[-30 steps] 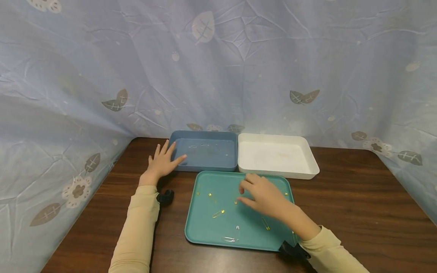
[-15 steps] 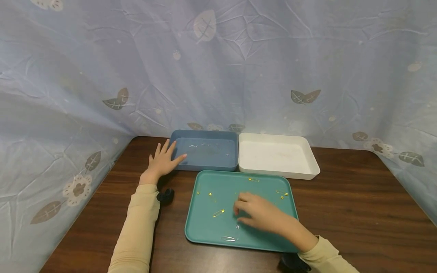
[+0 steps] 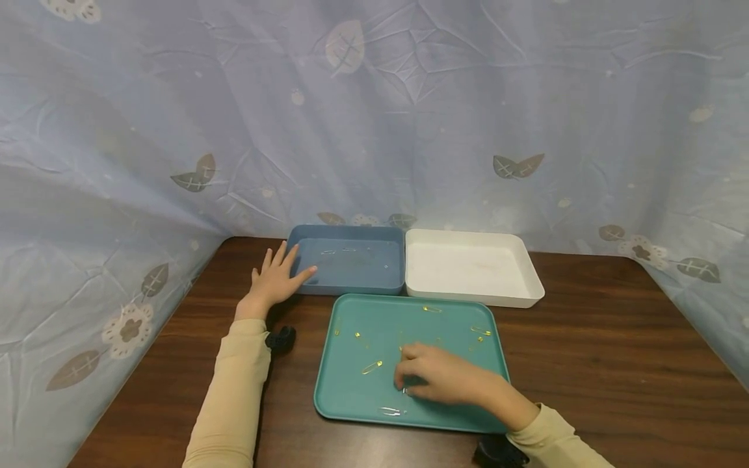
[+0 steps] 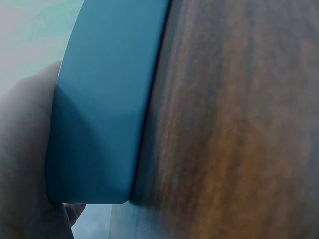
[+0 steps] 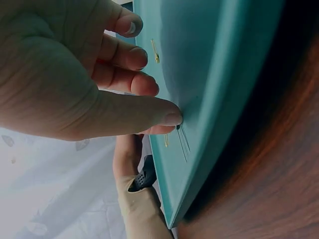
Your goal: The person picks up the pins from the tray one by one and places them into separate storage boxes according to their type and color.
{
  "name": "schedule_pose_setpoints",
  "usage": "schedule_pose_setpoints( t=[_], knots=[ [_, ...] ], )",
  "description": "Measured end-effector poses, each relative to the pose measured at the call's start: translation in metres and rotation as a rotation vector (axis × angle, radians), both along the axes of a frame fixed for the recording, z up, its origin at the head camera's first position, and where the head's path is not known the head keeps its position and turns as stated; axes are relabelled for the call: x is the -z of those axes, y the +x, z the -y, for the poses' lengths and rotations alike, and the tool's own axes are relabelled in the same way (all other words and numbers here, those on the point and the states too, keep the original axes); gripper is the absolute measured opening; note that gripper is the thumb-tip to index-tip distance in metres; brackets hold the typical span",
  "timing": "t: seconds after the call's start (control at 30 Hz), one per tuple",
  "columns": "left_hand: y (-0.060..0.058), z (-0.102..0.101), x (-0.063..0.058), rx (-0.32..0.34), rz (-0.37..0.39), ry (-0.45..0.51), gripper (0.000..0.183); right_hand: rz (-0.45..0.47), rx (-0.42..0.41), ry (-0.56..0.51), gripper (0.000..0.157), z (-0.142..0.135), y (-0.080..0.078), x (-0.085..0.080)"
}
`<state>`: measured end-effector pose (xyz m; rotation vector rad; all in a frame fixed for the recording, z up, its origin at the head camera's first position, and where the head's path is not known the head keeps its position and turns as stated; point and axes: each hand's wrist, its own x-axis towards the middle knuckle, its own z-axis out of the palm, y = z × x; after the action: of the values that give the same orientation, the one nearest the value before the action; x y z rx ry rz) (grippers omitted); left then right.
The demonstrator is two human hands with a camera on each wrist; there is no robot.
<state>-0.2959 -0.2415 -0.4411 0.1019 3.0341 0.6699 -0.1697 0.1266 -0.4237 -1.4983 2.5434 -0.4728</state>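
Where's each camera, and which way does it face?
Head: on the head, facing forward and down at green tray, blue tray and white tray; left hand, right hand and sleeves show.
Left wrist: on that wrist, facing the blue tray's outer wall and the table; part of the left hand shows.
Right wrist: on that wrist, facing across the green tray and safety pins; right hand shows large, left sleeve beyond.
Shared: head and right wrist both show the green tray and right hand.

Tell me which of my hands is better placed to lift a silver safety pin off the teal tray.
Probably the right hand: it is over the teal tray, its thumb close to a silver safety pin. The left hand is spread at the left end of the blue tray, outside the teal one.
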Motion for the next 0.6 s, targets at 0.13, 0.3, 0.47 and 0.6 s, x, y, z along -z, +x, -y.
schedule_pose_setpoints(
  t=[0.13, 0.3, 0.47, 0.6],
  knots=[
    [-0.0001, 0.0005, 0.0003, -0.003, -0.001, -0.002, 0.089, 0.017, 0.004, 0.010, 0.008, -0.0002, -0.0006, -0.0002],
    [-0.0005, 0.0017, -0.0007, -0.005, 0.004, -0.015, 0.089, 0.041, 0.030, 0.026, 0.011, 0.0001, -0.0013, -0.0002],
    [-0.0014, 0.0017, 0.0006, 0.000, 0.010, -0.023, 0.089, 0.053, 0.057, 0.043, 0.017, 0.0002, -0.0014, -0.0007],
    [-0.0014, 0.0015, 0.0009, 0.000, 0.020, -0.010, 0.089, 0.052, 0.070, 0.057, 0.020, 0.0001, -0.0015, -0.0007]
  ],
)
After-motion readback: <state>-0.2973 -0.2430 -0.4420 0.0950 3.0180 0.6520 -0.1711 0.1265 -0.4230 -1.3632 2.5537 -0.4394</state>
